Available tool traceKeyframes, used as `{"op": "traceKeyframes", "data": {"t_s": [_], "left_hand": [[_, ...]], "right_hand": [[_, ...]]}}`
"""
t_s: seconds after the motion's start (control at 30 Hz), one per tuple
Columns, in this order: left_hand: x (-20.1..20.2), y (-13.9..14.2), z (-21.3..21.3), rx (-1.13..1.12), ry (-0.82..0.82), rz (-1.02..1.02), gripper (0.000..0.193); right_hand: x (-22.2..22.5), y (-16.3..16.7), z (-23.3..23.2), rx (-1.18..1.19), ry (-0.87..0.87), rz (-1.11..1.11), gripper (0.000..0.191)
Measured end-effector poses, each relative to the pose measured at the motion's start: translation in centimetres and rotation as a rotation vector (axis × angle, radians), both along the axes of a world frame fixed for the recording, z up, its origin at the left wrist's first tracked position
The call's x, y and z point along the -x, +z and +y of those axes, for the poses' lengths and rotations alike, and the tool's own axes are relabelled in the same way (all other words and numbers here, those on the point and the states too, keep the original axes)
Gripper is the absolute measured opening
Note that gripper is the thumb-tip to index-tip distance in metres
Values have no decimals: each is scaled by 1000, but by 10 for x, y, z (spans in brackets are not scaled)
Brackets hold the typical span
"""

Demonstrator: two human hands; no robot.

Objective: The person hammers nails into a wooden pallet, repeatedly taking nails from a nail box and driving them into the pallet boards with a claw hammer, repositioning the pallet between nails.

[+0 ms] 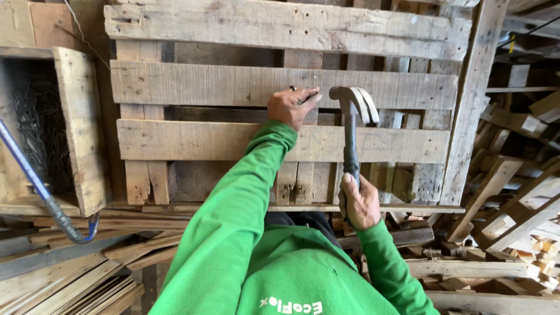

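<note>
At the far left of the frame a blue-handled bar (35, 181) slants down from the upper left, ending in a hooked grey tip beside an open wooden box (79, 128) with a dark tangle inside. Loose wooden slats (70, 274) lie along the lower left.

The wooden pallet (280, 87) fills the middle, its boards running horizontally across the frame. The left arm, in a green sleeve (233, 221), reaches up from the bottom centre to the middle board. The left hand (291, 106) rests against that board with fingers pinched closed on a small dark nail (302, 97), which stands just at the board's lower edge; the nail is too small to tell its exact lean.

Just to the right, the hammer (352, 125) stands nearly upright, its long axis running top to bottom, head up near the middle board and close beside the left hand, its curved claw pointing right. The right hand (357, 201) is wrapped tight around the lower end of the handle, thumb lying up along it, wrist bent upward from the green sleeve.

At the right edge lies a jumble of timber offcuts (513, 221)
</note>
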State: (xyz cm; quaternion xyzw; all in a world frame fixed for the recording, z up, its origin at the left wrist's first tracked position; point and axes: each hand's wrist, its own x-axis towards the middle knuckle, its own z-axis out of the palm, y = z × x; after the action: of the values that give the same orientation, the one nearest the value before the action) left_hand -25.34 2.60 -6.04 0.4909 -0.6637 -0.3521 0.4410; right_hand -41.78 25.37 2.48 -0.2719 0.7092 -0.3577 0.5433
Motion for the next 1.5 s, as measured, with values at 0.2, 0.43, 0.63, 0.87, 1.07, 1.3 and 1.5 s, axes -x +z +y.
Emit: {"op": "traceKeyframes", "data": {"t_s": [0.2, 0.43, 0.63, 0.87, 1.07, 1.3, 1.5], "left_hand": [[2, -2, 3, 22, -24, -48, 18], [-37, -3, -24, 39, -92, 137, 17], [-34, -12, -70, 19, 391, 31, 30], [-18, -21, -75, 236, 469, 102, 23], [-15, -20, -75, 80, 458, 65, 21], [-25, -13, -78, 105, 459, 79, 22], [-19, -3, -77, 34, 455, 174, 22]], "right_hand": [[-15, 15, -10, 139, 36, -13, 42], [-2, 83, -18, 185, -12, 59, 43], [11, 100, -33, 921, 29, -174, 40], [-10, 91, -52, -133, -47, 56, 35], [57, 128, -38, 639, -220, -340, 24], [1, 55, -43, 132, 232, 306, 23], [50, 107, -42, 435, -235, -233, 15]]}}
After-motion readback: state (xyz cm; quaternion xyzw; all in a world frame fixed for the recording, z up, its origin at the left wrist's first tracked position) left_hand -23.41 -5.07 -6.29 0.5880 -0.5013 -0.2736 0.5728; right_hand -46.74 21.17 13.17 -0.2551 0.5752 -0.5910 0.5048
